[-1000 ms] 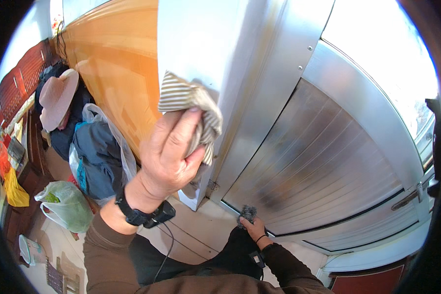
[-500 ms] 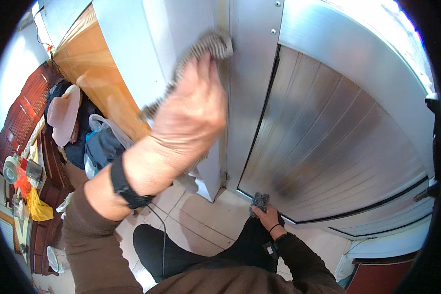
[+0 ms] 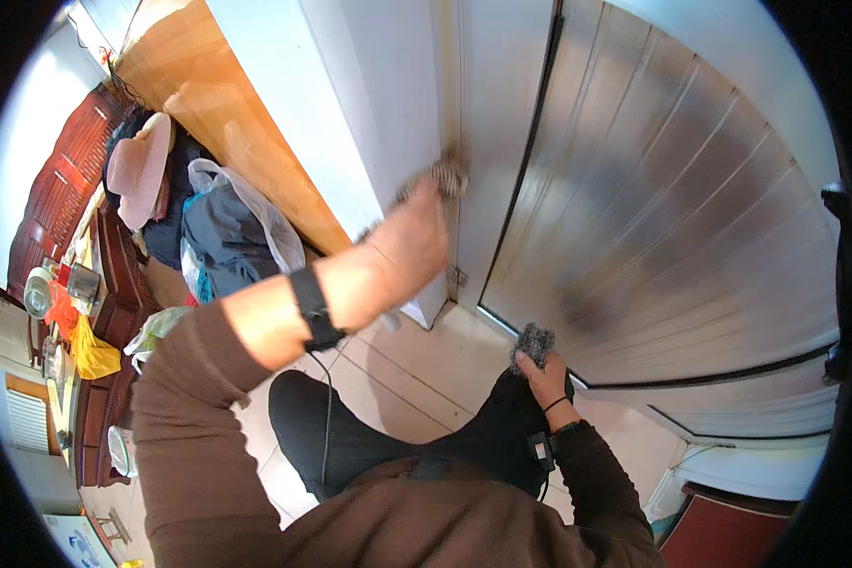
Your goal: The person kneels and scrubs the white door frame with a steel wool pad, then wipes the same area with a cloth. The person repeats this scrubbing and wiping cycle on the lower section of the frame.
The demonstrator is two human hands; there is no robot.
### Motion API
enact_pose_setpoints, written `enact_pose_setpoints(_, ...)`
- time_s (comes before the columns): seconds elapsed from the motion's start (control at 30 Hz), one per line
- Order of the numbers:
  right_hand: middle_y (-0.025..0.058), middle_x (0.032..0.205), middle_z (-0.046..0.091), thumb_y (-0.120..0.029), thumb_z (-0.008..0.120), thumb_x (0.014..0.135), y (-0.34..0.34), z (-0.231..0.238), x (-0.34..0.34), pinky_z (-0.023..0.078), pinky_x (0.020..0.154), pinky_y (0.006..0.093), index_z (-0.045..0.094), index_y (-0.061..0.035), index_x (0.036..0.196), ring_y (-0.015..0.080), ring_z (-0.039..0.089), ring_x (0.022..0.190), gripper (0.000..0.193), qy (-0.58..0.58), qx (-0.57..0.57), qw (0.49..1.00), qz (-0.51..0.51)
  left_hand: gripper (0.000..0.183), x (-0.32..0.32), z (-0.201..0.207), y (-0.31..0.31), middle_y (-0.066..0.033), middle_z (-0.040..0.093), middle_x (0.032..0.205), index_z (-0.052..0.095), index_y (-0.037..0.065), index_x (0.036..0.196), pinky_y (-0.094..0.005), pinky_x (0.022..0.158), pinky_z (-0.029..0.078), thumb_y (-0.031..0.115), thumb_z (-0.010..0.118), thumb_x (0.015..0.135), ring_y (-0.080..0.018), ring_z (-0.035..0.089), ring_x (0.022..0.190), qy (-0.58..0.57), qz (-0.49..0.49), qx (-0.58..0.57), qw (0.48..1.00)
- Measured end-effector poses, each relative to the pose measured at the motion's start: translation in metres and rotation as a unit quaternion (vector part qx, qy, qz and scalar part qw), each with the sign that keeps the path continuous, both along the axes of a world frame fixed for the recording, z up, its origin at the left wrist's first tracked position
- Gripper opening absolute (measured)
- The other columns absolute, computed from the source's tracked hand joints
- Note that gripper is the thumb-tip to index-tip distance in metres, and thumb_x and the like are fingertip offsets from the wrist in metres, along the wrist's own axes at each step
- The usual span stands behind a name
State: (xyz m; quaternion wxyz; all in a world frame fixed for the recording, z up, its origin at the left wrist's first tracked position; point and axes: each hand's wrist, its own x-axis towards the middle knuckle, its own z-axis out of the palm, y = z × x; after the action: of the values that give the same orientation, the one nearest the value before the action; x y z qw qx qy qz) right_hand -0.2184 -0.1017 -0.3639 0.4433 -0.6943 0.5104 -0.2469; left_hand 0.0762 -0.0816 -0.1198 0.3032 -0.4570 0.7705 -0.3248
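Note:
My left hand [image 3: 409, 241] is closed around a striped cloth [image 3: 448, 176]. The cloth presses against the narrow strip between the white door frame [image 3: 379, 104] and the silver metal door [image 3: 653, 208]. Part of it hangs behind my wrist, mostly hidden. Lower down, beside my right knee, my right hand [image 3: 546, 381] grips a dark grey fuzzy scouring pad [image 3: 536, 345]. That pad is close to the door's bottom edge; whether it touches the door I cannot tell.
Off to the left stands dark red wooden furniture [image 3: 114, 275] with a pink hat [image 3: 140, 170], a plastic bag of dark clothes [image 3: 232, 237] and a yellow bag [image 3: 93, 350]. An orange wooden panel [image 3: 227, 104] rises behind the frame. Light tiles [image 3: 388, 379] cover the floor.
My left hand has moved down along the frame with the striped cloth. My right hand stays by the knee with the scouring pad. The whole view has shifted slightly.

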Motion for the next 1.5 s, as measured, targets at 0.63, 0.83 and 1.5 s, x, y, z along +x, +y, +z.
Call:
enact_pose_setpoints(0.63,0.0151,0.095,0.067,-0.042,0.072,0.075,0.003,0.008,0.009,0.048,0.080,0.0355,0.065,-0.0006,0.098,0.0273,0.064,0.088,0.048,-0.054,0.020,0.998,-0.006,0.037,0.014,-0.054,0.018,-0.0195,0.064,0.100,0.064,-0.005,0.095,-0.0379,0.096,0.038,0.023,0.053,0.074,-0.0298,0.059,0.100,0.041,-0.104,-0.111,0.988)
enact_pose_setpoints(0.83,0.0128,0.090,0.067,-0.040,0.071,0.076,0.006,0.012,0.001,0.048,0.079,0.0347,0.065,-0.0010,0.096,0.0268,0.064,0.086,0.044,-0.077,0.024,0.997,-0.011,0.021,0.016,-0.124,0.008,-0.0102,0.063,0.075,0.066,0.004,0.077,-0.0355,0.080,0.041,0.022,0.056,0.071,-0.0248,0.060,0.079,0.104,-0.078,0.128,0.983)
enact_pose_setpoints(1.5,0.0199,0.080,0.066,-0.049,0.070,0.074,-0.001,0.005,0.006,0.049,0.071,0.0405,0.066,-0.0005,0.086,0.0348,0.064,0.077,0.050,0.002,-0.036,0.999,-0.033,0.030,-0.010,0.130,-0.055,-0.0149,0.054,0.108,0.062,0.010,0.104,-0.0440,0.084,0.040,0.011,0.064,0.074,-0.0296,0.050,0.104,0.322,-0.129,-0.562,0.751)
